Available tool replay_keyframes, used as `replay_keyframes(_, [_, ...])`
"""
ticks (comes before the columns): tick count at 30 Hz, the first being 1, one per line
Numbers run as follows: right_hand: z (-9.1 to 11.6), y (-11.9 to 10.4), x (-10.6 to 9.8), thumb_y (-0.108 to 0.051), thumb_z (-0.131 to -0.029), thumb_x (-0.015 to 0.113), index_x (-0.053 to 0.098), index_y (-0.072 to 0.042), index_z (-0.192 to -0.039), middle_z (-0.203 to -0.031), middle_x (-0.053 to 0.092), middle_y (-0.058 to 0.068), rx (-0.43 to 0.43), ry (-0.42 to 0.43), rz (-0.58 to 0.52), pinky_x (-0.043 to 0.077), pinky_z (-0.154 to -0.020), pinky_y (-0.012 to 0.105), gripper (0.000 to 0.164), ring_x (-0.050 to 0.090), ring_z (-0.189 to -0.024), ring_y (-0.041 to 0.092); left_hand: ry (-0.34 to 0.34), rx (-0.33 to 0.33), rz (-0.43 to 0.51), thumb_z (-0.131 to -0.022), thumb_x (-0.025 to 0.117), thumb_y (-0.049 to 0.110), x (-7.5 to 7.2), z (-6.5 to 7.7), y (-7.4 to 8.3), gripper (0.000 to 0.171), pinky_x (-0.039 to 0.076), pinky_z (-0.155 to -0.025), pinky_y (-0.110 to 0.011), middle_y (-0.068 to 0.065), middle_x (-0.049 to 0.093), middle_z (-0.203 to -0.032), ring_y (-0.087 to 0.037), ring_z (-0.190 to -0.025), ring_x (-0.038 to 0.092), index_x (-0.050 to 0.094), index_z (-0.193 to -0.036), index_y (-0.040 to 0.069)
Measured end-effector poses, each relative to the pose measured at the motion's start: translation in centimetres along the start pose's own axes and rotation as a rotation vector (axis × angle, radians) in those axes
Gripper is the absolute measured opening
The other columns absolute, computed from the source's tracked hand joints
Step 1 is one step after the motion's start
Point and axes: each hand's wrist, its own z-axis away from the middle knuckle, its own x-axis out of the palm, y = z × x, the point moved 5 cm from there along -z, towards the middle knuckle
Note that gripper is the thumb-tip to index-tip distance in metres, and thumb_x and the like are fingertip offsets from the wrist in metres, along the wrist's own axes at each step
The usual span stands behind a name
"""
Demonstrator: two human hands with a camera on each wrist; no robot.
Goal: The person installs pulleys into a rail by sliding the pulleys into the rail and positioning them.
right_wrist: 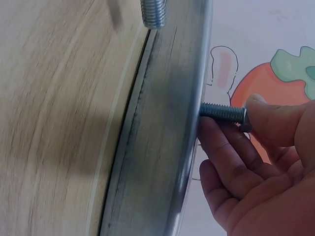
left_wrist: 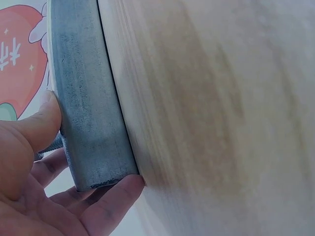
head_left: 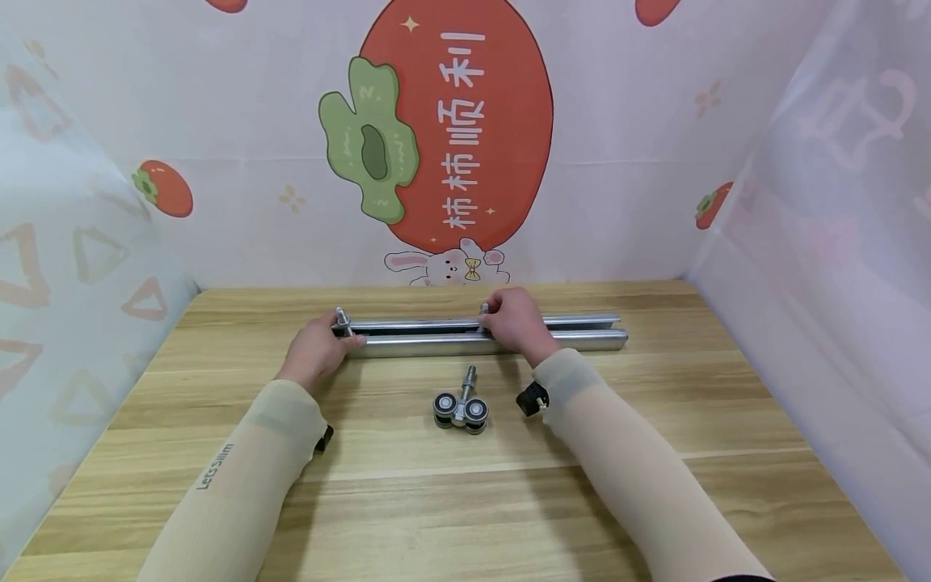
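A silver metal rail (head_left: 436,347) with a slot along its top lies across the far part of the wooden table. Two threaded bolts stand up from the slot, a left bolt (head_left: 343,320) and a right bolt (right_wrist: 224,112); whatever they join inside the rail is hidden. My left hand (head_left: 314,353) grips the rail's left end, thumb at the upper edge and fingers around the end, beside the left bolt. With thumb and fingers, my right hand (head_left: 518,322) pinches the right bolt near its nut, right of the rail's middle.
A loose roller trolley (head_left: 460,411) with black-rimmed wheels and an upright threaded bolt sits on the wooden table (head_left: 393,501), in front of the rail. Behind the table hangs a white printed backdrop (head_left: 247,121), and similar sheets flank both sides.
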Motion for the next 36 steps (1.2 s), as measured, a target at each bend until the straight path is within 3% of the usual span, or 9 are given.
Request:
replay_keyframes(11, [0.1, -0.2, 0.2, -0.015, -0.094, 0.072, 0.068, -0.011, -0.091, -0.089, 0.063, 0.006, -0.041, -0.027, -0.003, 0.048, -0.071, 0.037, 0.007, 0.055, -0.084, 0.025, -0.017, -0.004, -0.005, -0.099, 0.063, 0.038, -0.3, 0.5, 0.6, 0.044, 0.037, -0.102, -0.059, -0.025, 0.055, -0.125, -0.04, -0.113, 0.05, 0.05, -0.123, 0.003])
replay_keyframes(14, [0.1, -0.2, 0.2, -0.018, -0.095, 0.07, 0.068, -0.01, -0.098, -0.097, 0.065, 0.005, -0.072, -0.058, 0.02, 0.05, -0.077, 0.038, 0.009, 0.058, -0.089, 0.023, -0.016, -0.003, 0.0, -0.099, 0.063, 0.037, -0.4, 0.4, 0.6, 0.043, 0.037, -0.101, -0.059, -0.025, 0.055, -0.124, -0.04, -0.111, 0.05, 0.051, -0.122, 0.003])
replay_keyframes(18, [0.7, 0.2, -0.6, -0.025, -0.097, 0.067, 0.065, -0.009, -0.116, -0.109, 0.065, 0.006, -0.063, -0.084, 0.004, 0.052, -0.081, 0.038, 0.025, 0.06, -0.097, 0.021, -0.014, -0.005, 0.01, -0.099, 0.064, 0.036, -0.3, 0.3, 0.5, 0.04, 0.038, -0.1, -0.058, -0.023, 0.056, -0.123, -0.038, -0.109, 0.05, 0.051, -0.119, 0.004])
replay_keyframes(22, [1.6, 0.8, -1.9, -0.027, -0.098, 0.065, 0.067, -0.005, -0.113, -0.103, 0.066, 0.011, -0.001, -0.121, -0.068, 0.053, -0.075, 0.039, 0.027, 0.063, -0.093, 0.029, -0.013, -0.005, 0.008, -0.098, 0.065, 0.037, -0.2, 0.1, 0.3, 0.039, 0.039, -0.099, -0.058, -0.023, 0.056, -0.122, -0.038, -0.108, 0.05, 0.052, -0.116, 0.005])
replay_keyframes(25, [2.4, 1.3, -2.1, -0.021, -0.099, 0.064, 0.07, 0.001, -0.105, -0.099, 0.068, 0.015, 0.051, -0.219, -0.155, 0.056, -0.074, 0.039, 0.024, 0.065, -0.088, 0.032, -0.007, 0.003, 0.002, -0.098, 0.064, 0.036, -0.2, 0.1, 0.3, 0.038, 0.039, -0.099, -0.058, -0.023, 0.056, -0.121, -0.039, -0.108, 0.05, 0.052, -0.115, 0.004])
replay_keyframes(32, [4.1, 3.5, 0.5, -0.013, -0.1, 0.059, 0.062, 0.01, -0.118, -0.108, 0.067, 0.024, 0.227, -0.458, -0.403, 0.057, -0.08, 0.042, 0.029, 0.068, -0.088, 0.031, -0.013, 0.005, -0.002, -0.099, 0.063, 0.036, -0.2, 0.2, 0.3, 0.039, 0.038, -0.101, -0.059, -0.025, 0.056, -0.123, -0.04, -0.111, 0.05, 0.051, -0.118, 0.004])
replay_keyframes(36, [5.0, 4.0, 1.9, -0.011, -0.099, 0.059, 0.06, 0.012, -0.118, -0.107, 0.067, 0.026, 0.322, -0.522, -0.533, 0.057, -0.08, 0.041, 0.03, 0.07, -0.088, 0.033, -0.01, 0.006, -0.008, -0.098, 0.064, 0.037, -0.2, 0.2, 0.4, 0.039, 0.038, -0.1, -0.059, -0.025, 0.056, -0.121, -0.041, -0.11, 0.05, 0.052, -0.115, 0.005])
